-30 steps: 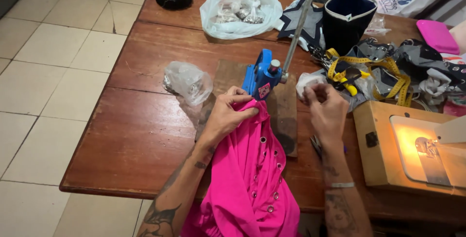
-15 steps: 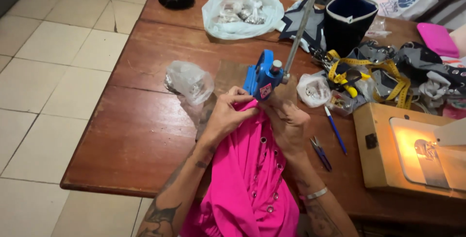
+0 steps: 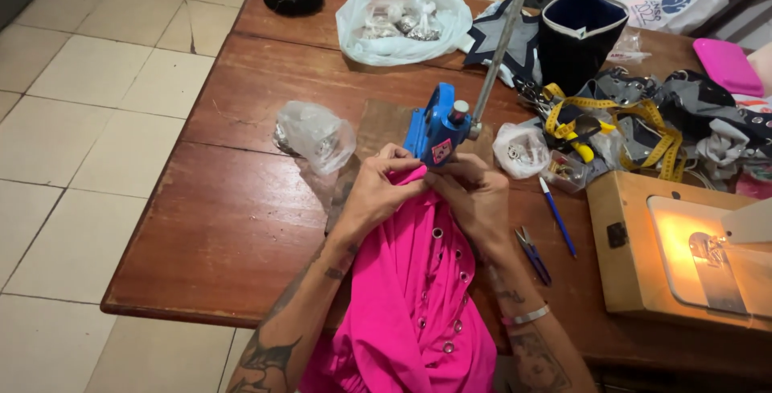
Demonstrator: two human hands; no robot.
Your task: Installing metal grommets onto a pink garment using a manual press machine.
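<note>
Both hands (image 3: 426,196) seemingly pinching, close together

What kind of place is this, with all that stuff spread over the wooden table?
Probably a small home sewing workshop. A sewing machine sits lit at one side, a yellow measuring tape lies among fabric scraps, and both hands hold a pink garment with metal eyelets under a blue hand press.

pink fabric (image 3: 418,304) cut off below, fingertips hidden in folds

Pink garment (image 3: 418,296) – soft matt cloth, shiny metal eyelets. Press (image 3: 438,127) – blue painted metal, bare steel lever. Table (image 3: 233,224): reddish wood, worn semi-gloss. Bags (image 3: 315,135) thin clear plastic, crinkled. Tape measure (image 3: 643,131) glossy yellow.
</note>
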